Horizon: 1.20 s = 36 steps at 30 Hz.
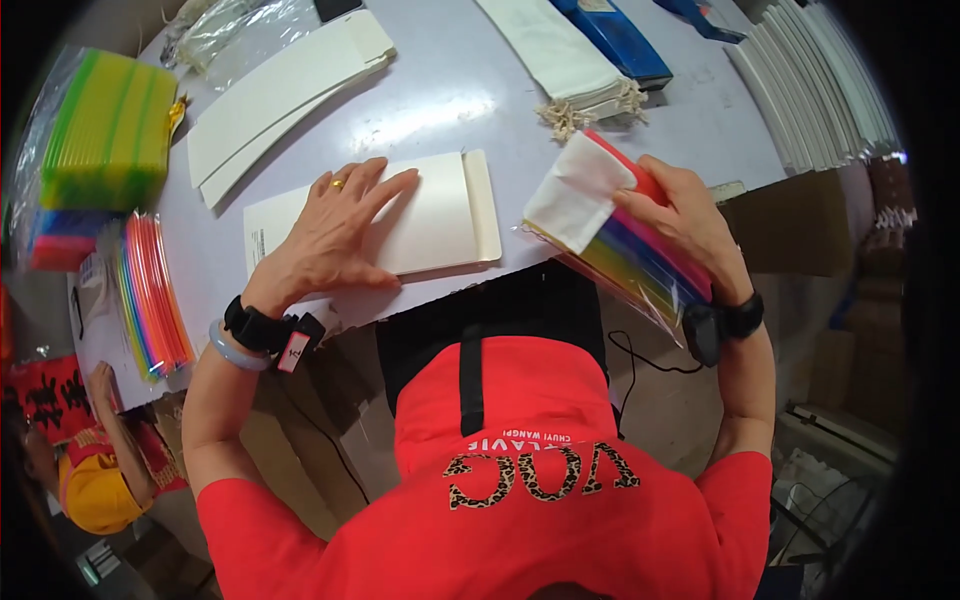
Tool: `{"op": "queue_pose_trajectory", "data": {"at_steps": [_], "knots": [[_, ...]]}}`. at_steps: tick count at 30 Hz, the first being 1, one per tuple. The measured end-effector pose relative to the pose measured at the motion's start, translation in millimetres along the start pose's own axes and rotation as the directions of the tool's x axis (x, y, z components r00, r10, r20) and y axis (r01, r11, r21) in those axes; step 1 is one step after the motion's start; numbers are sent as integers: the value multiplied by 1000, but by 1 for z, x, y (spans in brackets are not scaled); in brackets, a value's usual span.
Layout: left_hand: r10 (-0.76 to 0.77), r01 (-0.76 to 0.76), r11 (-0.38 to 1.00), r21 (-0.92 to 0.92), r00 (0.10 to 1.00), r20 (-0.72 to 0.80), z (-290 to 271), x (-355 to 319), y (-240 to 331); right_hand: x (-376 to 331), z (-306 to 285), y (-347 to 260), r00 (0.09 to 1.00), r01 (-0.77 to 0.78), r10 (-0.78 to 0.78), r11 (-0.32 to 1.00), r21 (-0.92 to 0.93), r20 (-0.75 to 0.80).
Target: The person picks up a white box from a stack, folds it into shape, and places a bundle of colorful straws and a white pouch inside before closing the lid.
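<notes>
My left hand (345,225) lies spread over a flat white box (430,225) near the table's front edge, fingers apart. An end flap on the box's right side sticks out. Off to the right, my right hand (685,215) grips a clear plastic packet of rainbow-coloured strips (640,265) at its side, tilted over the table edge. A folded white cloth piece (578,190) lies against the packet's upper end, with my right thumb close to its edge. The packet's far side is hidden by my fingers.
More flat white boxes (280,95) lie behind. White drawstring pouches (560,60) rest beside a blue box (620,45). Coloured packets (155,300) and a yellow-green bundle (105,130) sit left; a white stack (815,85) stands right. Another person (100,480) is at lower left.
</notes>
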<state>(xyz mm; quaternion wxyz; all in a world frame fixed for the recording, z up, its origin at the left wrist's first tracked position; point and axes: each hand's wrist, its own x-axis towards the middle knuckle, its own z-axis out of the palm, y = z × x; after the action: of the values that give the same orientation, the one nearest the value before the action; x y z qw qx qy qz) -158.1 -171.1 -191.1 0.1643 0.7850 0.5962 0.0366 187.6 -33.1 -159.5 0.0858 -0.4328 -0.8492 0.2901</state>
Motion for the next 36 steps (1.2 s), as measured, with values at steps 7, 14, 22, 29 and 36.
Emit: {"op": "queue_pose_trajectory", "data": {"at_steps": [7, 14, 22, 29, 36], "knots": [[29, -10, 992, 124, 988, -154, -19, -2, 29, 34, -2, -20, 990, 23, -32, 997, 70, 137], [96, -47, 977, 208, 968, -231, -25, -1, 34, 30, -39, -17, 996, 59, -57, 998, -23, 72], [300, -157, 914, 374, 881, -364, -32, -4, 75, 36, 1, -34, 945, 282, -249, 950, -137, 213], [234, -121, 967, 223, 767, -598, -41, 8, 77, 22, -35, -67, 856, 481, -515, 827, -289, -49], [9, -202, 796, -571, 947, -321, -100, 31, 45, 26, -64, -156, 373, 721, -924, 347, -600, -86]]}}
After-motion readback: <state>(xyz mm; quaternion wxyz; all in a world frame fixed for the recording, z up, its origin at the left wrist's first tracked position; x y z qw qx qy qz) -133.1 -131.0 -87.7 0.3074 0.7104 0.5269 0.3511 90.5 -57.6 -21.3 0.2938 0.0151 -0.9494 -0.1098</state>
